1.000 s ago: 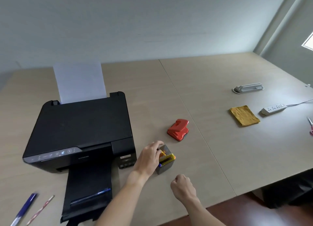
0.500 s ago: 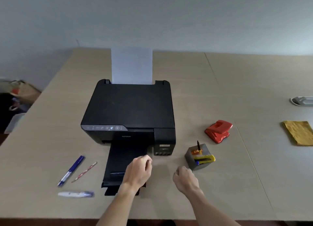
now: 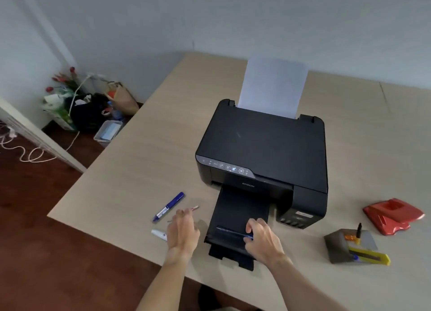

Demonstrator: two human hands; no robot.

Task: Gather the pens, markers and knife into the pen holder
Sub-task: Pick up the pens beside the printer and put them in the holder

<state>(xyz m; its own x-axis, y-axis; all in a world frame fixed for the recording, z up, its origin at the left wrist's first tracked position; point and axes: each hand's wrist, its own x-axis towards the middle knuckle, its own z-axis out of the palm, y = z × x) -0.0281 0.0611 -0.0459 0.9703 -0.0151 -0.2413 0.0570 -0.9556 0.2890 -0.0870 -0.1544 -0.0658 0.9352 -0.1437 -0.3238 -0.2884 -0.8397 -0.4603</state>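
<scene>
Here both hands work at once on the pale wooden table [image 3: 140,161]. The right hand [image 3: 262,238] rests on the black printer's [image 3: 263,147] pulled-out output tray [image 3: 235,215], its fingertips [image 3: 249,229] pinched down on one end of a thin dark-blue pen [image 3: 231,232] lying across the tray; whether the pen is lifted yet I cannot tell. The left hand [image 3: 182,231] is spread loosely, fingers curling over a slim pink-striped pencil-like pen [image 3: 194,208], not visibly clamped on it. Just beyond that hand's fingertips lies a blue-and-clear capped marker [image 3: 168,207]; under its heel, partly hidden, sits a white tube-shaped marker [image 3: 159,233]. Well off to the outside of the right hand stands the grey block pen holder [image 3: 335,247], already carrying a black-tipped marker [image 3: 358,229], something orange, and a yellow utility knife [image 3: 370,257] leaning out of its front. So I judge the task about half done, with four items left. The risks: the dark pen barely shows against the black tray and could roll toward the tray's stepped lip if pinched at only one end; the left palm could nudge the white marker off the nearby table edge; and the knife, sticking out low, might be knocked loose when more pens are pushed into the holder.
</scene>
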